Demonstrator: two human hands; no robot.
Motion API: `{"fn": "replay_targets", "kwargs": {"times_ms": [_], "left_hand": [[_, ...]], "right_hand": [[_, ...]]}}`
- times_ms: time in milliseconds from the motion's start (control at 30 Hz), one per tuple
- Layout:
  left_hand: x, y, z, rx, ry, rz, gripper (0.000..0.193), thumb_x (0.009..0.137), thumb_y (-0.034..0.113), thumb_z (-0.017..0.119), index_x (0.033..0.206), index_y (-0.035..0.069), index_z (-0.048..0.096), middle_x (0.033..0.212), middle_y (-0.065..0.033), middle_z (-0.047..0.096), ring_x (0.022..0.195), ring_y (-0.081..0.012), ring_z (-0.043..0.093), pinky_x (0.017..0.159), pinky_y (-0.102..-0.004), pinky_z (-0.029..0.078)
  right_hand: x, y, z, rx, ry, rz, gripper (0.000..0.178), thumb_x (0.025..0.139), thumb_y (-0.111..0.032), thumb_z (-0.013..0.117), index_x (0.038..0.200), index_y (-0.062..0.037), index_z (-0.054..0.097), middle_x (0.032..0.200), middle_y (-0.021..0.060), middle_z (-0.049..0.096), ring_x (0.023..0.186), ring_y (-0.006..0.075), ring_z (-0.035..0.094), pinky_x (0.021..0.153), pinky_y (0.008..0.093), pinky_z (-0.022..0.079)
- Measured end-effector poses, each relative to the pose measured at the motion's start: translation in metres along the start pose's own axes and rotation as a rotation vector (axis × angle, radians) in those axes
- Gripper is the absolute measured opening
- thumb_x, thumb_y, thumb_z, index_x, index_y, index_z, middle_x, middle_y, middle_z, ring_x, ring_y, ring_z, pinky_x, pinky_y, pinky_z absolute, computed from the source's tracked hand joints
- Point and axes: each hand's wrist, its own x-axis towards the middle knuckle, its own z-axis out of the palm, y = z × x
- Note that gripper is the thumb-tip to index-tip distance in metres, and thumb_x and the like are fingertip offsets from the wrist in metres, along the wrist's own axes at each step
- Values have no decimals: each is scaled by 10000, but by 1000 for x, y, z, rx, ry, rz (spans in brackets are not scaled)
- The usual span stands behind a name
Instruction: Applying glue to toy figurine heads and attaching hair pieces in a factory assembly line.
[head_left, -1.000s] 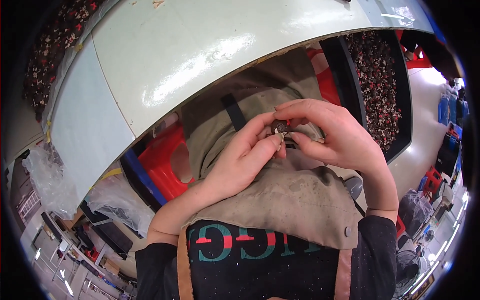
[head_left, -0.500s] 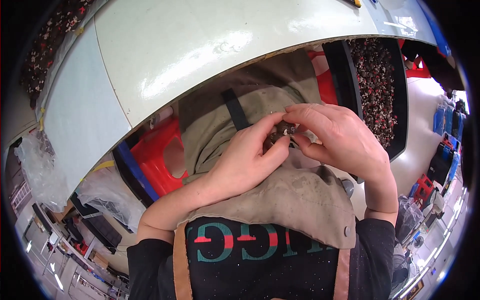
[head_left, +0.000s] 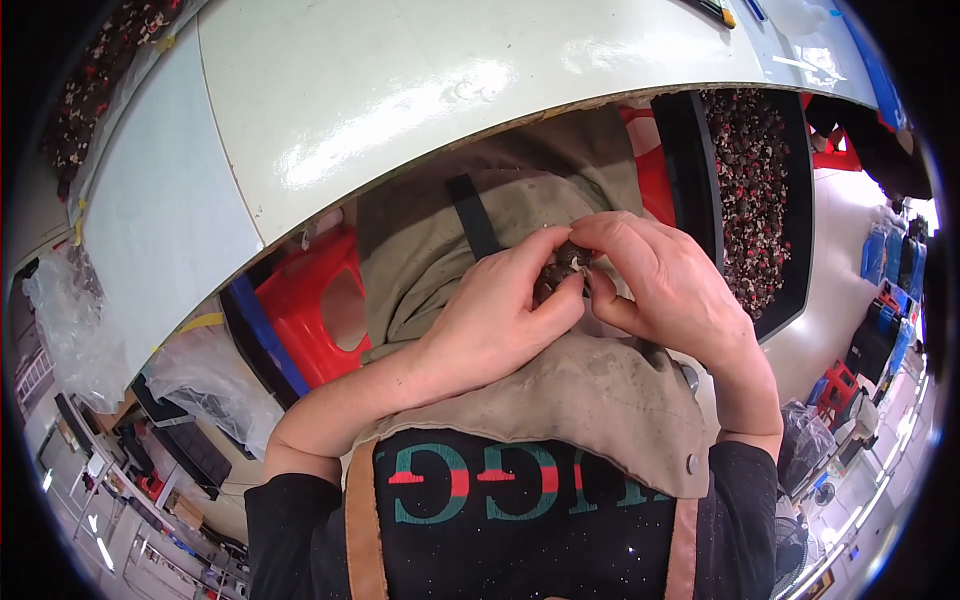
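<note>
Over my lap, my left hand [head_left: 500, 310] is closed around a small dark brown piece [head_left: 570, 264] with pale spots. More than one such piece may lie in its grip; the fingers cover most of them. My right hand [head_left: 665, 285] reaches in from the other side, its fingertips pinched on the far and right edges of the piece. Both hands stay close together above the beige apron [head_left: 545, 195], just short of the table edge.
A white table [head_left: 420, 70] curves across the front. To the right a black tray [head_left: 795, 250] holds several brown, white and red pieces [head_left: 748, 190]; a similar heap [head_left: 115, 85] lies far left. Red stools [head_left: 310, 310] and clear plastic bags [head_left: 75, 330] sit around me.
My right wrist has shifted slightly left and the right fingers have bent nearer the piece. My left hand keeps its hold. The whole view has moved a little.
</note>
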Motion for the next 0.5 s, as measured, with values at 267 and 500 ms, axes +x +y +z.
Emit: {"fn": "replay_targets", "kwargs": {"times_ms": [267,500], "left_hand": [[-3,8,-3,-24,-43,135,374,902,178,506,1212,-23,454,921,-135,625,798,-206,621,712,-309,474],[-4,36,-15,-563,-148,-194,425,955,188,479,1357,86,383,1076,-48,555,894,-111,573,789,-241,461]], "right_hand": [[-6,-4,-5,59,213,-50,375,669,16,647,1031,-28,563,1005,127,622,888,307,612,751,376,500],[-4,-1,-50,85,289,-150,275,737,-18,656,1006,-44,606,1068,120,613,921,253,607,765,348,490]]}}
